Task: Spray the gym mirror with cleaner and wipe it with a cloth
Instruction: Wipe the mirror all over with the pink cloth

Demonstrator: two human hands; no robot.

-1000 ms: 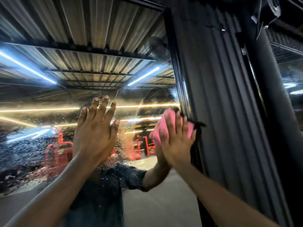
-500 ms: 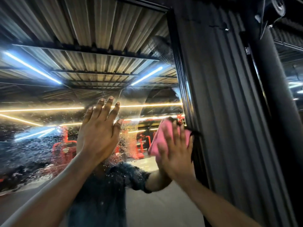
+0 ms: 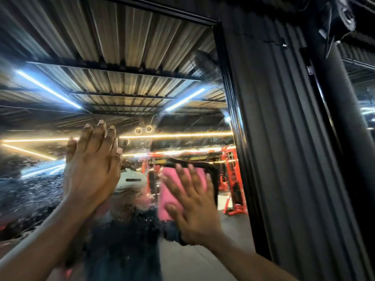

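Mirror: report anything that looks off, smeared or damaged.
No damage shows. The mirror carries cleaner droplets across its lower left, unwiped. The right hand presses the pink cloth near the black frame; the left hand lies flat on the glass.

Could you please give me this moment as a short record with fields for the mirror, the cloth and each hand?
mirror: framed wall mirror, spray droplets over its lower left
cloth: pink cloth, flat against the glass near the right frame edge
right hand: right hand, fingers spread, presses the cloth to the glass
left hand: left hand, flat on the glass, holds nothing
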